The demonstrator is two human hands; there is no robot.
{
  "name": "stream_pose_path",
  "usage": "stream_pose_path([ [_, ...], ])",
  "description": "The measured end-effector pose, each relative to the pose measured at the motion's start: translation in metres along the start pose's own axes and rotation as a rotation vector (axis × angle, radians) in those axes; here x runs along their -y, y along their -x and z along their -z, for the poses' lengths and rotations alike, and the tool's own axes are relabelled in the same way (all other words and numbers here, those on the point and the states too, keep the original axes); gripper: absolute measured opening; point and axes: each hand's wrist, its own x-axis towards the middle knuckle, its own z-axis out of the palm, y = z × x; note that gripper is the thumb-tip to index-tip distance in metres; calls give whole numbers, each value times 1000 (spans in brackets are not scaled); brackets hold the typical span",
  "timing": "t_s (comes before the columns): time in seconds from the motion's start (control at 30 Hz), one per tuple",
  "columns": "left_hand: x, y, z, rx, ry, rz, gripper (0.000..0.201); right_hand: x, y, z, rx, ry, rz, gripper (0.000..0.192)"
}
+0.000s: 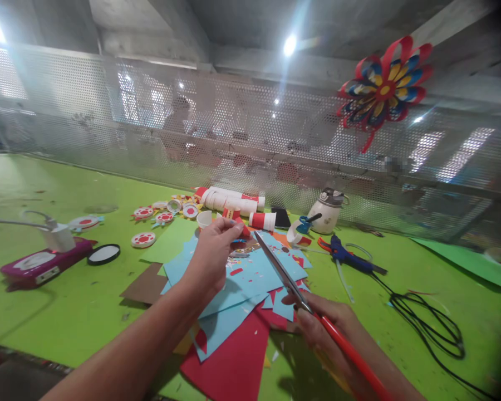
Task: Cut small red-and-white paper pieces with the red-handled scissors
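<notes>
My left hand point(217, 245) is closed in a pinch above the blue paper sheets, with a small red paper piece point(245, 229) at its fingertips. The fingers partly hide that piece. In my right hand point(321, 328) is a pair of long scissors point(281, 273) with red handles. Their metal blades look nearly together and point up and left towards the red piece, apart from it. Under both hands lie light blue sheets point(254, 278) strewn with small scraps, over a red sheet point(229, 362). A red and white paper cup point(263, 221) lies just beyond.
Paper discs point(143, 239) and white paper cups point(234, 201) lie at the back. A purple power strip point(45, 267) and round black-rimmed lid point(104, 254) are left. To the right are a blue glue gun point(350, 257), its coiled cord point(430, 323) and a pale jug point(326, 214).
</notes>
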Motion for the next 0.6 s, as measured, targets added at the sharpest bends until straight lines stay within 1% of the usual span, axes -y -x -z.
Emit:
stream_pose_path([
  [0.23, 2, 2, -1, 21, 13, 26, 11, -4, -1, -1, 49, 38, -20, 50],
  [0.43, 4, 2, -2, -2, 50, 45, 13, -3, 0, -4, 28, 10, -37, 51],
  [0.6, 4, 3, -2, -24, 27, 43, 9, -2, 0, -5, 63, -4, -15, 53],
])
